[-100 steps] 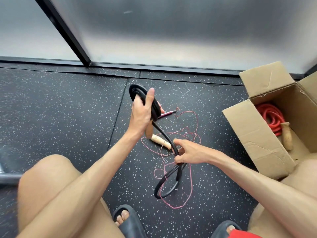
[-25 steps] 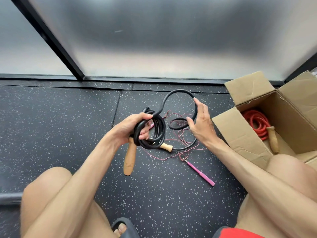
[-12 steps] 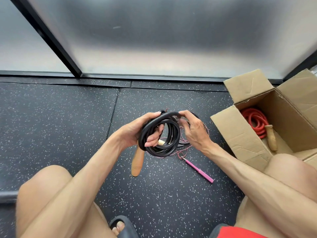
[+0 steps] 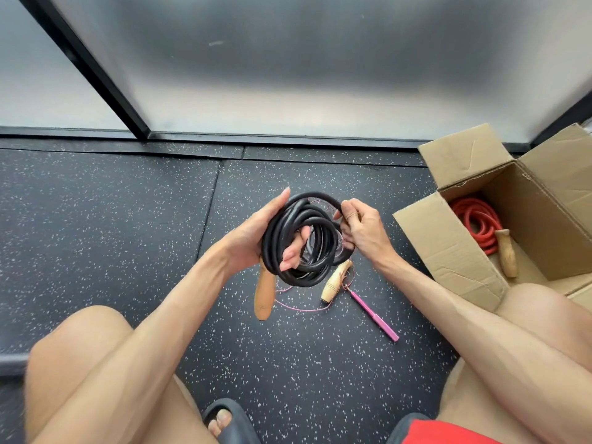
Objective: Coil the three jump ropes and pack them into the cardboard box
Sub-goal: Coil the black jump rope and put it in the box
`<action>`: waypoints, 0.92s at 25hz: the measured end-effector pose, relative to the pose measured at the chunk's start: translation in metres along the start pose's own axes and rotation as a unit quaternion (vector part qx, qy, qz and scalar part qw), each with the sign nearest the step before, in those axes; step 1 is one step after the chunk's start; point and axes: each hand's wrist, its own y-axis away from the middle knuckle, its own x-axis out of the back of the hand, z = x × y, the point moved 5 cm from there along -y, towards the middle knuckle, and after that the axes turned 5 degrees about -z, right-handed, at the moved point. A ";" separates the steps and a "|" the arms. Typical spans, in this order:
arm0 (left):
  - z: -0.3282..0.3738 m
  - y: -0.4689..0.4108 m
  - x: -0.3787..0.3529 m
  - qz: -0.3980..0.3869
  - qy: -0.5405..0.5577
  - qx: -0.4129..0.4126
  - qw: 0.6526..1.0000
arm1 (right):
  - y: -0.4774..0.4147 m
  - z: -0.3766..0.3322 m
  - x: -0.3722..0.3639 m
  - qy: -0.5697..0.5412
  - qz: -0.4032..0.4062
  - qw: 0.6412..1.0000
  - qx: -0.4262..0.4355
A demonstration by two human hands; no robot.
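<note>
My left hand (image 4: 253,238) grips the coiled black jump rope (image 4: 301,278), fingers curled through its loops; my right hand (image 4: 365,235) pinches the outer loop. The pink jump rope (image 4: 374,315) lies beneath them; right of them, the red jump rope (image 4: 474,219) sits inside the cardboard box (image 4: 448,251).

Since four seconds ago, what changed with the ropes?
The black rope, loose before, is now coiled in the left hand; the right hand moved up to pinch the top loop. Red rope stays in the cardboard box, pink rope on the floor.
</note>
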 end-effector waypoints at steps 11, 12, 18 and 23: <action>0.036 0.004 0.012 0.142 0.078 -0.168 0.972 | 0.031 0.031 -0.045 -0.005 -0.249 0.955 -0.161; 0.038 0.007 0.016 0.166 0.079 -0.181 0.966 | 0.032 0.033 -0.046 0.014 -0.257 0.954 -0.154; 0.044 0.015 0.029 0.320 -0.037 -0.227 0.919 | 0.027 0.022 -0.042 -0.054 -0.192 0.966 -0.161; 0.046 0.017 0.027 0.393 -0.163 -0.253 0.869 | 0.041 0.029 -0.049 -0.136 -0.280 0.913 -0.262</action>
